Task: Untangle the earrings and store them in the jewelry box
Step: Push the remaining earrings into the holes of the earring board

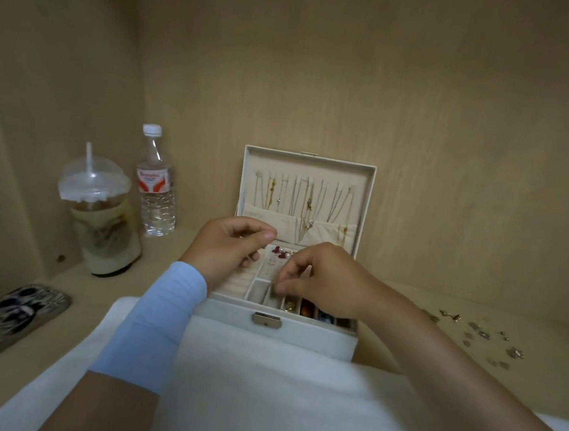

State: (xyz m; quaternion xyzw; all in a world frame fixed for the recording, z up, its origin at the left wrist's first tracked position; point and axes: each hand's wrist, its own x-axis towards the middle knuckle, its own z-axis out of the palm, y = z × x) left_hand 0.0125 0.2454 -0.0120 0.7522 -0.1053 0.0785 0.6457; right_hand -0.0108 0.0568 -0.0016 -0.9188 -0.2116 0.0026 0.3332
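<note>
Jewelry box [300, 337] sits open on the wood shelf [435, 359], white cloth [244, 383] right in front. Some earrings [278, 252] lie in its tray; loose earrings [479, 332] lie on the shelf to the right, apart from the box. R hand [325, 280] is over the small front slots, fingertips pinched; can't tell if it has one. L hand [225, 251] is over the box's left side, fingers curled; can't tell what's in it. Cup [103, 220] & bottle [157, 183] stand far left

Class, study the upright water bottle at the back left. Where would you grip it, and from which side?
Probably grip the water bottle round its labelled band, coming from the front right: it stands upright, the lidded cup crowds its left and the wall is close behind.
</note>
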